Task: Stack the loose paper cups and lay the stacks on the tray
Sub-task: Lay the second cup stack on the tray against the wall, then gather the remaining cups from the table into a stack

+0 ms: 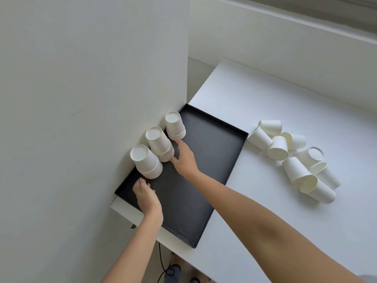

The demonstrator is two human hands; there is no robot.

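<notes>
A black tray (204, 152) lies on the white table against the left wall. Three stacks of white paper cups stand upside down along the tray's left edge: a near stack (145, 162), a middle stack (160, 144) and a far stack (175, 125). My right hand (184, 157) reaches across the tray, its straight fingers touching the rims of the middle stack. My left hand (145, 196) rests on the tray's near left part, just below the near stack, holding nothing. Several loose paper cups (293, 156) lie in a heap on the table right of the tray.
A white wall panel (91, 99) rises directly left of the tray. The white table (285, 94) stretches right and back to a white ledge. A dark cable (161, 260) hangs below the table's near edge, above shoes on the floor.
</notes>
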